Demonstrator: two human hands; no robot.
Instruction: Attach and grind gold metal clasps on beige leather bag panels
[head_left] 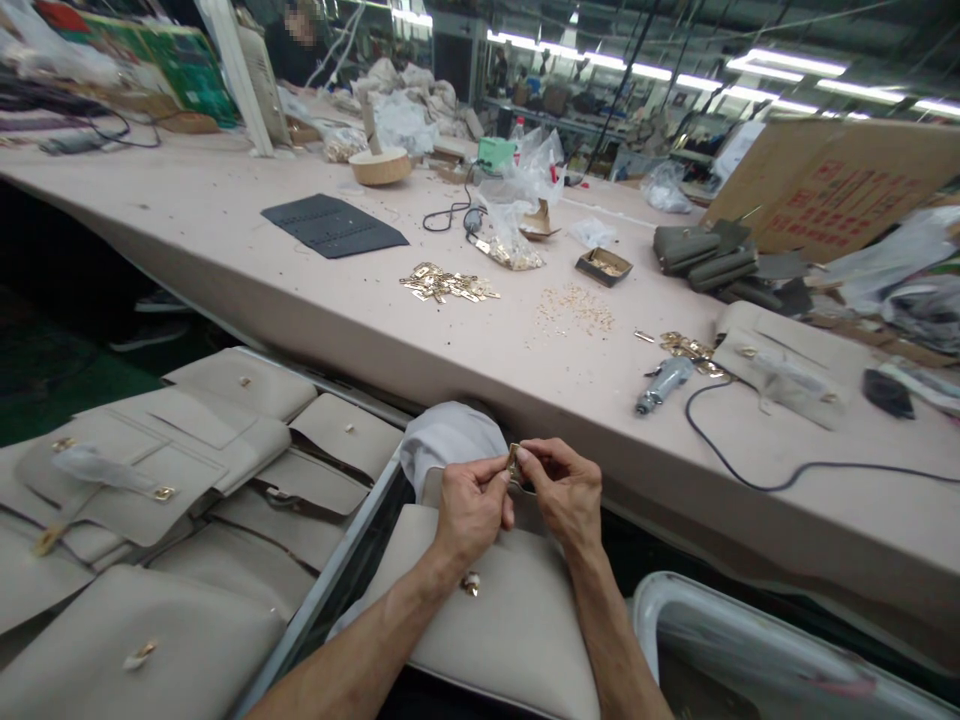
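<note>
Strip lights hang over a large workroom, where a long pale tabletop runs across the view. At its right end leans a cardboard box with red printing, dark rolled pieces in front of it. To the person's left, a heap of beige bags fills a metal-edged surface lower than the tabletop; to the right stands a white-rimmed bin. Another beige bag lies at the person's lap, under the forearms, a small gold clasp on its front. Farther off on the tabletop, a black sheet lies flat, left of a pile of gold metal plates. Right of that pile are scattered tiny gold bits, with a small open box just beyond them. Nearer the right side, a grey power tool rests beside its dark cord. Both hands, the left and the right, meet above the far edge of the lap bag, thumbs and fingers pinching a small gold piece between them.
</note>
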